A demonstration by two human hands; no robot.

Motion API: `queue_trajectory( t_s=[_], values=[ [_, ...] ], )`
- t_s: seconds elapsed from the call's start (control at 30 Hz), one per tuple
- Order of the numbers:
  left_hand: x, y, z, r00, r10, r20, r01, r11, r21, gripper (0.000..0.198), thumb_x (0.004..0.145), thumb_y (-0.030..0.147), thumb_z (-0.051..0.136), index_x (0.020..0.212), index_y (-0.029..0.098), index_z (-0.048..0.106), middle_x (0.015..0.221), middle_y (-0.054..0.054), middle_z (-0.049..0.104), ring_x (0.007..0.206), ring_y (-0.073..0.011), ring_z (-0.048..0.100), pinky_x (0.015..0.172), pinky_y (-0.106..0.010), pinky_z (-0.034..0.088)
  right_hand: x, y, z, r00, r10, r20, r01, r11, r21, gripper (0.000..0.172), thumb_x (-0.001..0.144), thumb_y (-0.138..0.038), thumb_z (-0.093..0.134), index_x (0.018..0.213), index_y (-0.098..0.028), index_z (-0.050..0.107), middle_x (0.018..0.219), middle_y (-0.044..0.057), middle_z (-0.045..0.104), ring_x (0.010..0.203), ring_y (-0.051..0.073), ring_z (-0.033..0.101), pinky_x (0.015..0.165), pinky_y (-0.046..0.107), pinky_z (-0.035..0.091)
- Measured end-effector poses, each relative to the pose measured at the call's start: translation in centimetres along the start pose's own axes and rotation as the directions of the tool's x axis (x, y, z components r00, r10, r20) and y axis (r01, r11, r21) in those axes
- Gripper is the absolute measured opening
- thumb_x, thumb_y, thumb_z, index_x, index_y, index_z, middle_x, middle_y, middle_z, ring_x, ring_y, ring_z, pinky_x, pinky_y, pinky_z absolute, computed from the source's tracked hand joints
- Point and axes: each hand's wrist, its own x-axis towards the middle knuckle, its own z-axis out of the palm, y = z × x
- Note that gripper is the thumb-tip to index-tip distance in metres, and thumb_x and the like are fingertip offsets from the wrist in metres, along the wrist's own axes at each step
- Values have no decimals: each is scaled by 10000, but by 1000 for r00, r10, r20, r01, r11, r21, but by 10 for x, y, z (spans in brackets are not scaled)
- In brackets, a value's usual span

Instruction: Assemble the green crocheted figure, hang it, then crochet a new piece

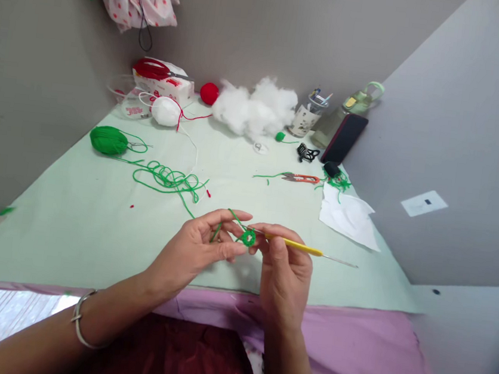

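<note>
Cloth [349, 336], pink, drapes the table [69, 220] edge on your side of the ring [248, 238]; every place below is told from that small green ring. It hangs just above the table between your two hands, near the front edge.

Your left hand [200, 247] comes in from the ring's left, palm turned up. Thumb and middle fingers are closed on the ring's left rim, and the forefinger is lifted with the strand [167, 179] running over it. That lift looks meant to hold the yarn taut.

Your right hand [285, 269] sits right of the ring, curled shut on the hook [301, 247], with thumb and fingertips pinching the yellow grip close to the ring. Holding it that close probably gives you fine control of the tip.

The hook's long axis lies nearly level, dipping a little toward the right. Its working end points left into the ring, where fingers hide the tip. The bare metal tail sticks out right, away from the ring.

Beyond the ring and to the left, the strand trails in loose loops, probably as slack, to the green ball [108, 140], which lies well apart. Beyond and right lie the snips [300, 178], handy to your hook hand, with paper [347, 216] just right of them.

Farthest from the ring, along the wall, sit a white ball [165, 111], a red ball [208, 93], stuffing [253, 109], a jar [306, 118] and a phone [344, 139].
</note>
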Motion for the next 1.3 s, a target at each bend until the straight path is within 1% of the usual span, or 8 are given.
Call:
queue_trajectory(
  t_s=[0.1, 0.23, 0.43, 0.53, 0.67, 0.97, 1.1, 1.3],
  values=[
    [-1, -1, 0, 1000, 3, 30, -2, 999, -37, 376, 822, 231, 819, 1185, 239, 721, 997, -18, 721, 943, -157, 669, 901, -275, 499, 1, 0, 1, 1000, -5, -6, 5, 1000, -18, 151, 982, -272, 618, 979, -244, 766, 948, 40, 754, 760, 142, 652, 693, 288, 535],
    [-1, 0, 1, 1000, -18, 24, 19, 999, -50, 320, 826, 231, 820, 1138, 246, 748, 875, 18, 686, 849, -130, 665, 874, -263, 504, 3, 0, 4, 1000, 11, -6, -11, 1000, 13, 159, 976, -311, 620, 981, -237, 760, 950, 50, 751, 698, 141, 641, 649, 302, 554],
    [-2, 2, 1, 998, -16, 57, 21, 996, -82, 306, 861, 266, 795, 1161, 243, 738, 932, 2, 701, 884, -134, 661, 896, -267, 505, 3, 0, 4, 1000, 6, -2, -6, 999, 50, 148, 969, -309, 633, 978, -240, 764, 947, 47, 754, 686, 139, 655, 637, 303, 577],
    [-3, 2, 1, 999, -9, 52, 14, 996, -93, 233, 911, 297, 740, 1133, 226, 745, 866, 6, 683, 826, -135, 670, 873, -283, 514, 2, 0, 4, 1000, -18, 4, 18, 1000, 14, 150, 971, -300, 629, 978, -237, 765, 958, 52, 760, 721, 147, 663, 659, 305, 573],
    [-2, 1, 1, 999, 3, 39, -1, 998, -67, 225, 889, 249, 762, 1112, 221, 750, 783, 23, 675, 759, -122, 650, 810, -258, 498, 1, -1, 6, 1000, -28, 10, 28, 999, 36, 144, 976, -281, 624, 980, -246, 764, 976, 46, 770, 719, 137, 653, 663, 288, 553],
    [-5, 4, 2, 1000, 27, -5, -26, 999, 24, 351, 801, 233, 835, 1141, 238, 747, 760, 28, 650, 748, -123, 598, 743, -230, 477, 7, -3, 8, 993, 117, -32, -112, 984, 141, 182, 912, -411, 695, 907, -229, 702, 827, 24, 733, 541, 97, 573, 533, 243, 513],
    [-7, 6, 2, 999, 43, 9, -44, 997, 63, 372, 804, 259, 831, 1164, 234, 739, 743, 25, 625, 710, -125, 564, 677, -224, 459, 9, -3, 5, 985, 169, -29, -162, 974, 159, 192, 906, -426, 703, 912, -235, 683, 820, 14, 711, 544, 89, 551, 541, 229, 512],
    [-8, 6, 1, 997, 57, 53, -61, 995, 76, 343, 844, 237, 803, 1178, 274, 736, 739, 45, 596, 686, -93, 523, 642, -200, 417, 9, -2, 1, 981, 196, 5, -193, 960, 203, 168, 929, -412, 686, 947, -245, 670, 829, 7, 698, 626, 102, 609, 555, 211, 525]
  ],
)
